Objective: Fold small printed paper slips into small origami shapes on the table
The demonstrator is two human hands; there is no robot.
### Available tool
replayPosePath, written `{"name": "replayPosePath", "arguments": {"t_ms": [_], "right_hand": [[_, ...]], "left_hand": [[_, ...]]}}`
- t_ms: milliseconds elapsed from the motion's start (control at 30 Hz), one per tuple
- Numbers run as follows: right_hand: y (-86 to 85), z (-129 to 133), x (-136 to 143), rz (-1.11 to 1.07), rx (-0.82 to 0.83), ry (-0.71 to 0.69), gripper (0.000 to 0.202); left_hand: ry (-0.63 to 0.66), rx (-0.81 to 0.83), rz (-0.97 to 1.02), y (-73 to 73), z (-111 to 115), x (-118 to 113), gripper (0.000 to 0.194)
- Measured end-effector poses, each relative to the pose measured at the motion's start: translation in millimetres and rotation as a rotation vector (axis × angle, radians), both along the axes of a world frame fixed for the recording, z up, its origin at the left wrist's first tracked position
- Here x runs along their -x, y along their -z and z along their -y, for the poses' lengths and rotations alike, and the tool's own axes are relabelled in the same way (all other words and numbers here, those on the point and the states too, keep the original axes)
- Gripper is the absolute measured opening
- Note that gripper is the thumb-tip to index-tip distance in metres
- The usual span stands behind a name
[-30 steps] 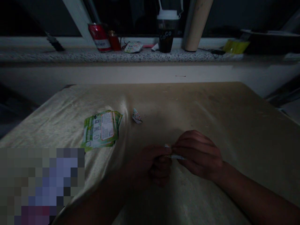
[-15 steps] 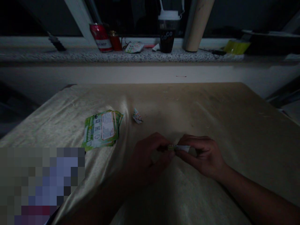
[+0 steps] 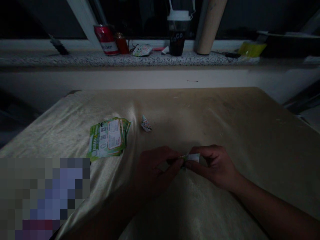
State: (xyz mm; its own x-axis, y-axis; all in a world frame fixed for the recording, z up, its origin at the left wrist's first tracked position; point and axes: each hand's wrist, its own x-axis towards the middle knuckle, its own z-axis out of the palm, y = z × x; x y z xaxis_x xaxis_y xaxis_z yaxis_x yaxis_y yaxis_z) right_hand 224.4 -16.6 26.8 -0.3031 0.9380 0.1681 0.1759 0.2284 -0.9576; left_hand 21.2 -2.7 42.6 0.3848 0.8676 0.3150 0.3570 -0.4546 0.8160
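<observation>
A small folded piece of paper [image 3: 193, 157], whitish with a green printed end, is held between both hands above the table. My left hand [image 3: 156, 170] pinches its left end between thumb and fingers. At the other side, my right hand [image 3: 217, 165] closes thumb and forefinger on the same paper, with a pale flap showing between them. Farther back lies a small folded paper shape [image 3: 145, 124] with a coloured print and a pointed top. A stack of green printed leaflets [image 3: 107, 138] rests left of my hands. Dim light hides the finer folds.
The table [image 3: 225, 116] has a wrinkled beige cloth. On the windowsill [image 3: 82, 60] behind it stand a red can [image 3: 107, 40], an orange bottle [image 3: 122, 45], a lidded cup [image 3: 177, 36], a cardboard tube [image 3: 210, 30] and a yellow object [image 3: 252, 49].
Both hands have shifted slightly, and the paper has turned so more of its white flap shows. My right fingers have opened a little around it. The leaflets and folded shape stay put.
</observation>
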Motion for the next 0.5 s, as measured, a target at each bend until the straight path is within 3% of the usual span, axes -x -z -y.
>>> {"name": "replayPosePath", "arguments": {"t_ms": [267,367,500], "right_hand": [[0.5,-0.6,-1.3,0.017,0.024,-0.044,0.022],[0.1,-0.1,0.3,0.054,-0.128,0.026,0.005],[-1.9,-1.0,2.7,0.129,-0.459,0.073,0.017]], "left_hand": [[-0.085,0.163,0.057,2.9,1.5,0.2,0.003],[-0.051,0.16,0.029,1.0,1.6,0.9,0.004],[0.025,0.07,-0.012,1.5,2.9,-0.4,0.009]]}}
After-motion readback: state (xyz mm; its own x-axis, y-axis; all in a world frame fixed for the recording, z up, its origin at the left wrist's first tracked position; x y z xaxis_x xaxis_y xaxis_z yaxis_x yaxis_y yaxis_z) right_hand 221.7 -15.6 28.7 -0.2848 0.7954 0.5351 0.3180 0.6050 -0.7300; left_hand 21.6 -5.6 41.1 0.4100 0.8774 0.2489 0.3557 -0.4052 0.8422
